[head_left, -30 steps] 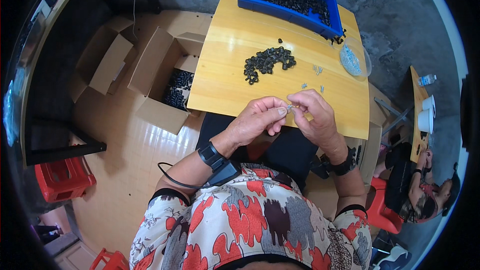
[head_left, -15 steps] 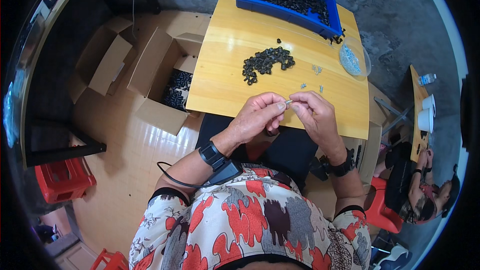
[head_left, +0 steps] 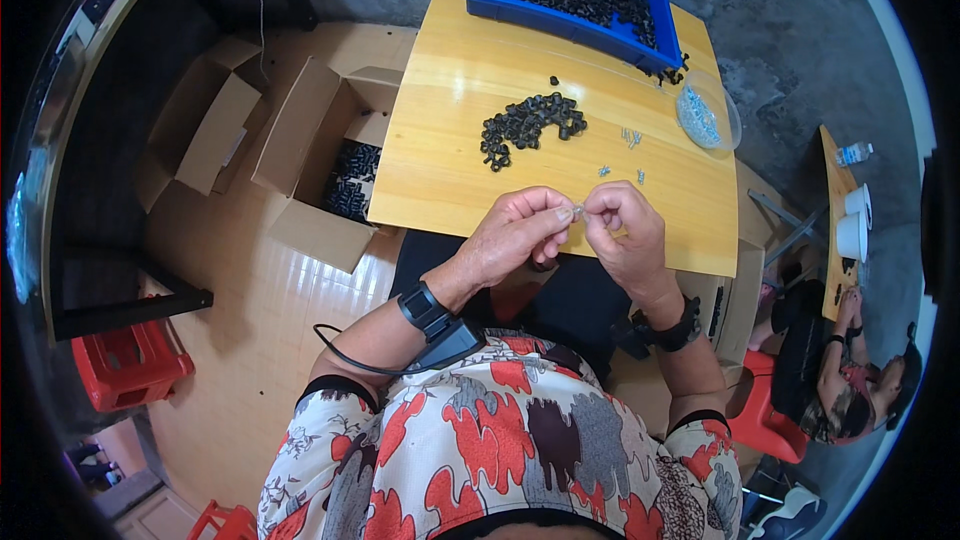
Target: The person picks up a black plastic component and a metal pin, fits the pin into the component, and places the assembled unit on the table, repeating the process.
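In front of me, over the table's near edge, my left hand (head_left: 528, 227) pinches a small silvery screw-like piece (head_left: 579, 211) between thumb and forefinger. My right hand (head_left: 629, 232) meets it fingertip to fingertip, closed on the same piece, which the fingers mostly cover. A few similar silvery pieces (head_left: 632, 138) lie on the wooden table (head_left: 440, 130) beyond my right hand. Farther left sits a loose heap of small black fittings (head_left: 530, 126). More silvery pieces fill a clear round tub (head_left: 727, 125) by the table's right edge.
A blue tray (head_left: 560, 23) of black fittings stands at the far end. Left of the table, an open cardboard box (head_left: 300, 130) holds black parts. Red stools (head_left: 130, 365) stand on the floor at left. At right, another person (head_left: 850, 380) sits at a second table (head_left: 838, 200).
The right hand's fingers have curled in more tightly at the piece. The left hand stays nearly where it was, and the view has shifted slightly.
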Demonstrator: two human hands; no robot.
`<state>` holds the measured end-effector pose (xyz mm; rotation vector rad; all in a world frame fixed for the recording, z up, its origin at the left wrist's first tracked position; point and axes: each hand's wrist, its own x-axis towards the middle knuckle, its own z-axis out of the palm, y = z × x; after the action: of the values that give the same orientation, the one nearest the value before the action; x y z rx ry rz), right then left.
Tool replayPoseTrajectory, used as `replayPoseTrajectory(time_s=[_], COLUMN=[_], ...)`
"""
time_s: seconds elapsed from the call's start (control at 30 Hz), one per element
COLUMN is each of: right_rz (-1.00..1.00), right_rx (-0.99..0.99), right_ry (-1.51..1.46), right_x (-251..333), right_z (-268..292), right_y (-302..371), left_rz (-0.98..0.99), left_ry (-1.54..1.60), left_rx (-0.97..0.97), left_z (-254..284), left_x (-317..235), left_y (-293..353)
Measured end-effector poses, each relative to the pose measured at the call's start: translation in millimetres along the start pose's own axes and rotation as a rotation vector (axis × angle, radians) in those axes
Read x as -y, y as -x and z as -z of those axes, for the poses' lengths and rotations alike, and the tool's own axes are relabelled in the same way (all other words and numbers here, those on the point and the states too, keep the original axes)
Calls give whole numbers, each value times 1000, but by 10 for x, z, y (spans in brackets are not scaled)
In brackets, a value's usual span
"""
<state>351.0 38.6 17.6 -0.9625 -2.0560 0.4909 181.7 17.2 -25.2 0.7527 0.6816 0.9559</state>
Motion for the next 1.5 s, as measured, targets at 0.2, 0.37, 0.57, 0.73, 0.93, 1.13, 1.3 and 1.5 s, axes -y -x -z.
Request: replayPoseTrajectory(time_s=[0.2, 0.37, 0.57, 0.73, 0.93, 1.13, 1.3, 1.5], right_rz=[43, -101, -137, -17, 3, -254, -211, -349], right_rx=[-86, -56, -97, 85, 38, 84, 84, 13], right_ry=[180, 438, 355, 321, 516, -293, -278, -484], right_x=[-143, -614, -645, -492, -618, -173, -29, -43], right_z=[48, 60, 28, -78, -66, -169, -156, -213], right_y=[6, 30, 257, 423, 203, 165, 159, 242], left_rz=[36, 72, 13, -63, 2, -12, -5, -12], left_ry=[35, 12, 123, 150, 121, 105, 104, 140], left_rx=[21, -93, -204, -212, -166, -56, -2, 2], left_z=[43, 0, 136, 229, 177, 140, 132, 57], left_x=[-4, 39, -20, -34, 25, 80, 88, 52], left_y=[9, -130, -283, -133, 5, 103, 169, 240])
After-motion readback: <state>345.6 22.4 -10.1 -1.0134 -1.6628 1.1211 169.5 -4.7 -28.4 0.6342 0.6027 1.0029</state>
